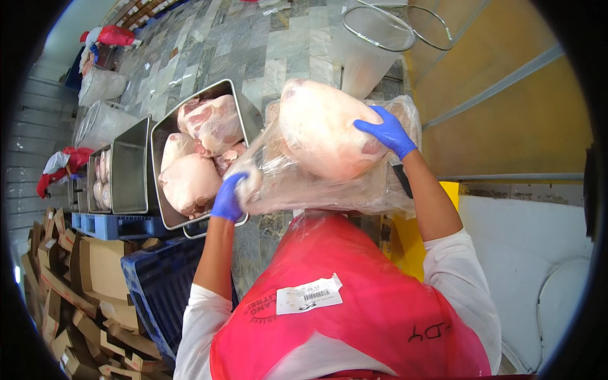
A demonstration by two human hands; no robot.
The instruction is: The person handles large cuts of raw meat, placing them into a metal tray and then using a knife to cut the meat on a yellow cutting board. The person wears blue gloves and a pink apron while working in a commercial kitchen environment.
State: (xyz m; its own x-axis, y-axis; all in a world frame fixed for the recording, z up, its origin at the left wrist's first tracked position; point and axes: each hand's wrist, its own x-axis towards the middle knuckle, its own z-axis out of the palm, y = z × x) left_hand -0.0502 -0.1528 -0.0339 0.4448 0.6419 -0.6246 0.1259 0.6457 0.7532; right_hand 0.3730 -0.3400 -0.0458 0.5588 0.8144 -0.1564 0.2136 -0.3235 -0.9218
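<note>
Big meat (330, 130) lies on clear wrap (304, 187), long way 11 to 5 o'clock, at 9 o'clock from the nearer right hand (387, 132), spread against it; the left hand (228, 197) pinches wrap at the meat's 8 o'clock.

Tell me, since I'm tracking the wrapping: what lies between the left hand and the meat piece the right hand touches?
Clear plastic film stretches from the left hand toward the meat piece in the head view.

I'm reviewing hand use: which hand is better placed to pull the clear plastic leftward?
Likely the left hand: its grip is on the clear plastic, left of the large meat piece. The right hand lies on that piece, so seems better placed to steady it.
</note>
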